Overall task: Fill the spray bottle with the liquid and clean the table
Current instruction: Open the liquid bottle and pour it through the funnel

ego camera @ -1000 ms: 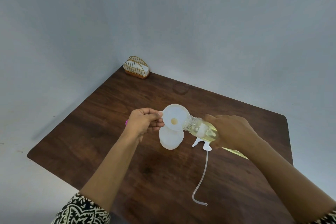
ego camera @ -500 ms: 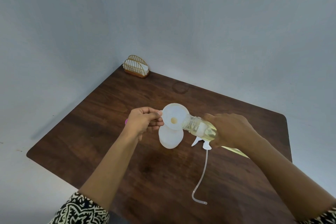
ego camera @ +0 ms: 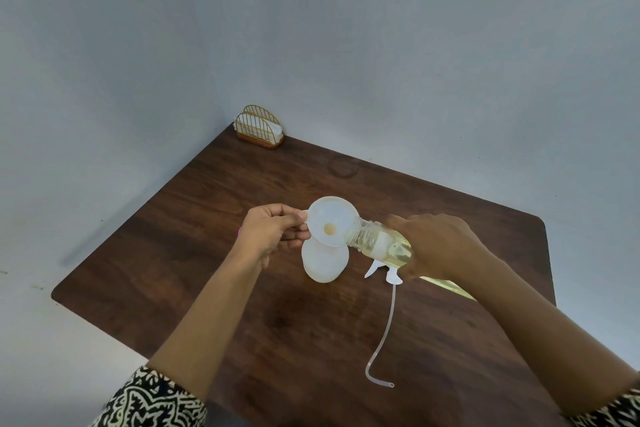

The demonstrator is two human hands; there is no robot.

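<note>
A white translucent spray bottle (ego camera: 325, 262) stands uncapped in the middle of the dark wooden table (ego camera: 207, 218). A white funnel (ego camera: 332, 220) sits in its neck, and my left hand (ego camera: 273, 230) pinches the funnel's tab at the left rim. My right hand (ego camera: 440, 246) grips a clear bottle of yellow liquid (ego camera: 381, 241), tipped almost flat with its mouth over the funnel's right edge. A small pool of yellow liquid lies at the funnel's hole. The spray head with its long tube (ego camera: 384, 322) lies on the table to the right of the bottle.
A gold wire napkin holder (ego camera: 259, 127) with white napkins stands at the table's far corner against the wall. A faint ring stain (ego camera: 343, 166) marks the wood behind the bottle. Something small and pink (ego camera: 239, 230) peeks out behind my left hand.
Both hands, the funnel and the tipped bottle hold nearly the same pose. The view has shifted very slightly; the pouring stance is unchanged.
</note>
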